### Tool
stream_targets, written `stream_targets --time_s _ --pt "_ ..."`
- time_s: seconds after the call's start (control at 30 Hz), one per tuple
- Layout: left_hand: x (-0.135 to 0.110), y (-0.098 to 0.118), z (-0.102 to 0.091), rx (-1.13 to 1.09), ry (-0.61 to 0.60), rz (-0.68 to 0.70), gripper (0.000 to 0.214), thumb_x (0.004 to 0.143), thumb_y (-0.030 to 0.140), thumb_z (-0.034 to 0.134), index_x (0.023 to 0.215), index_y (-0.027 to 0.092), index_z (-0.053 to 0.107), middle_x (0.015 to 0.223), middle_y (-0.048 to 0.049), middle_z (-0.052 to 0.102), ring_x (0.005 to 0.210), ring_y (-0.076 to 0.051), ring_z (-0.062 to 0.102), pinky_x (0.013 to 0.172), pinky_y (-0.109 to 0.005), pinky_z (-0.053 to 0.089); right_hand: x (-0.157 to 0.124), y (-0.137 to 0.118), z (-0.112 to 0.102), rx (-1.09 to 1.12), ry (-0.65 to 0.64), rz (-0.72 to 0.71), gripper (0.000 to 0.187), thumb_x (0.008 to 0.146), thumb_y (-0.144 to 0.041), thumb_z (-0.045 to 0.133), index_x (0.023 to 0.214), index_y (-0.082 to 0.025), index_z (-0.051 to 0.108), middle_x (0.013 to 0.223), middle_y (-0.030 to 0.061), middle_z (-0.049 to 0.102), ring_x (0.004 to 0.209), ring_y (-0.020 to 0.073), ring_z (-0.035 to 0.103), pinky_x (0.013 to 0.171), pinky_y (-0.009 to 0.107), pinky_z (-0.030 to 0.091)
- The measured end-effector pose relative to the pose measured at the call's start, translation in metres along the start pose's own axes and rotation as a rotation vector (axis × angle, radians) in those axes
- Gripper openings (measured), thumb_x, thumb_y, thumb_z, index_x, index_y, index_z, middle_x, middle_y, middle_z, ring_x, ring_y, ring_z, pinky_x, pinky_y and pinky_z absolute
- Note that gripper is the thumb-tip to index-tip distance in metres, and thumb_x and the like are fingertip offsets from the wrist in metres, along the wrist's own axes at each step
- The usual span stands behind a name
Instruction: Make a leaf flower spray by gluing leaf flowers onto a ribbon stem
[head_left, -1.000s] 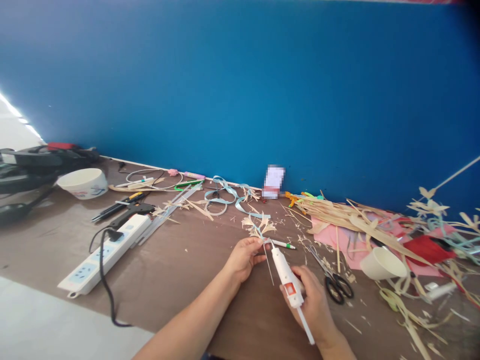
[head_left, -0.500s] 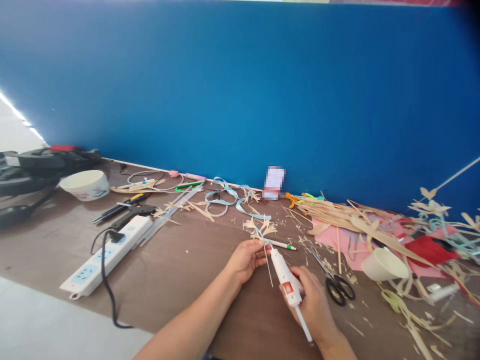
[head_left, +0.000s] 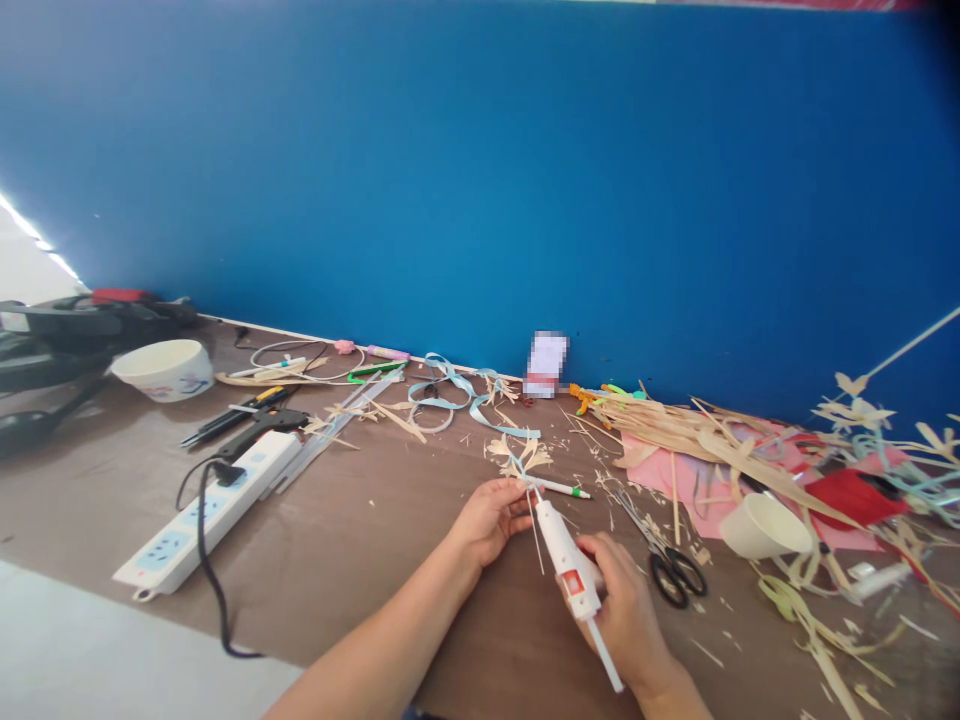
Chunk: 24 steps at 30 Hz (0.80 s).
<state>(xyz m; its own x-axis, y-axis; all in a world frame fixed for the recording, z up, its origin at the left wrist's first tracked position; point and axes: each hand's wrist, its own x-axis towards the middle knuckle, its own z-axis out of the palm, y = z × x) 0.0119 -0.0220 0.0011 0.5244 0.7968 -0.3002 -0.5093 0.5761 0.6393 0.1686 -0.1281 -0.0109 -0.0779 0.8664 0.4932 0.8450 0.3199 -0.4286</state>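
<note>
My right hand (head_left: 622, 610) is wrapped round a white hot glue gun (head_left: 564, 560) with a red switch, and a white glue stick (head_left: 604, 655) juts from its rear. Its nozzle points away from me, at the fingertips of my left hand (head_left: 491, 520). That hand pinches the base of a pale straw flower (head_left: 534, 456) that has light blue ribbon among its petals. A thin stem (head_left: 537, 545) hangs down from the pinch. Just beyond the fingers lies a white pen (head_left: 559, 488) with a green band.
Black-handled scissors (head_left: 675, 575) lie right of the glue gun. Farther right are a paper cup (head_left: 766, 527), pink paper (head_left: 705, 510) and heaped straw strips (head_left: 667, 425). To the left sit a power strip (head_left: 191, 530), a black glue gun (head_left: 262, 428) and a white bowl (head_left: 165, 372). A blue partition (head_left: 480, 180) stands behind.
The whole view has shifted slightly. The glue gun has tilted a little, its nozzle still at the left fingertips. Both hands keep their grips.
</note>
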Motion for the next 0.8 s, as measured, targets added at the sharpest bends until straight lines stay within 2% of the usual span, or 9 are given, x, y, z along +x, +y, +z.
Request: stream_targets --time_s 0.1,0.2,0.3,0.37,0.5,0.67,0.8 --pt "0.000 0.000 0.000 0.006 0.010 0.001 0.007 0.069 0.016 0.064 0.071 0.009 0.063 0.076 -0.0093 0.067 0.062 -0.013 0.060 0.054 -0.021 0.047 0.000 -0.001 -0.001 -0.028 -0.033 -0.002 0.024 0.074 -0.021 0.054 0.097 -0.018 0.048 0.083 0.0077 0.055 0.075 0.0235 0.054 0.065 0.035 0.043" --pt "0.001 0.001 -0.001 0.009 0.033 0.007 0.006 0.069 0.015 0.063 0.071 0.010 0.062 0.079 -0.0092 0.067 0.065 -0.013 0.061 0.052 -0.020 0.046 0.002 0.002 -0.001 -0.072 0.047 0.045 0.020 0.076 -0.023 0.051 0.095 -0.018 0.048 0.082 0.0073 0.056 0.074 0.0233 0.054 0.065 0.035 0.043" --pt "0.001 0.004 -0.001 0.005 0.049 0.063 0.008 0.068 0.017 0.065 0.069 0.011 0.060 0.083 -0.0088 0.067 0.068 -0.013 0.061 0.052 -0.020 0.046 0.004 0.006 -0.002 -0.129 0.122 0.113 0.024 0.076 -0.023 0.049 0.100 -0.018 0.047 0.085 0.0084 0.055 0.076 0.0238 0.054 0.066 0.036 0.043" --pt "0.000 0.006 -0.001 0.004 0.056 0.114 0.013 0.066 0.021 0.068 0.067 0.011 0.059 0.083 -0.0083 0.067 0.069 -0.013 0.061 0.052 -0.020 0.046 0.005 0.008 -0.002 -0.189 0.066 0.164 0.028 0.075 -0.021 0.048 0.103 -0.017 0.045 0.088 0.0089 0.055 0.078 0.0240 0.054 0.067 0.035 0.042" --pt "-0.003 0.009 0.000 -0.001 0.022 0.160 0.021 0.061 0.027 0.072 0.069 0.011 0.059 0.080 -0.0071 0.066 0.068 -0.013 0.060 0.049 -0.019 0.045 0.007 0.015 0.001 -0.335 -0.137 0.202 0.027 0.075 -0.016 0.046 0.103 -0.017 0.048 0.091 0.0091 0.055 0.078 0.0244 0.056 0.066 0.034 0.042" --pt "-0.004 0.008 0.001 0.006 -0.034 0.178 0.023 0.062 0.030 0.071 0.070 0.011 0.060 0.079 -0.0078 0.065 0.067 -0.013 0.059 0.048 -0.018 0.045 0.011 0.031 0.004 -0.376 -0.190 0.152 0.029 0.079 -0.020 0.043 0.106 -0.013 0.050 0.091 0.0117 0.056 0.081 0.0249 0.056 0.068 0.035 0.043" --pt "-0.004 0.007 0.003 0.004 -0.044 0.193 0.023 0.061 0.029 0.072 0.066 0.011 0.058 0.077 -0.0083 0.066 0.065 -0.012 0.058 0.046 -0.017 0.044 0.022 0.035 -0.006 -0.419 -0.271 0.115 0.034 0.072 -0.019 0.050 0.105 -0.015 0.055 0.084 0.0100 0.059 0.077 0.0270 0.058 0.065 0.037 0.044"
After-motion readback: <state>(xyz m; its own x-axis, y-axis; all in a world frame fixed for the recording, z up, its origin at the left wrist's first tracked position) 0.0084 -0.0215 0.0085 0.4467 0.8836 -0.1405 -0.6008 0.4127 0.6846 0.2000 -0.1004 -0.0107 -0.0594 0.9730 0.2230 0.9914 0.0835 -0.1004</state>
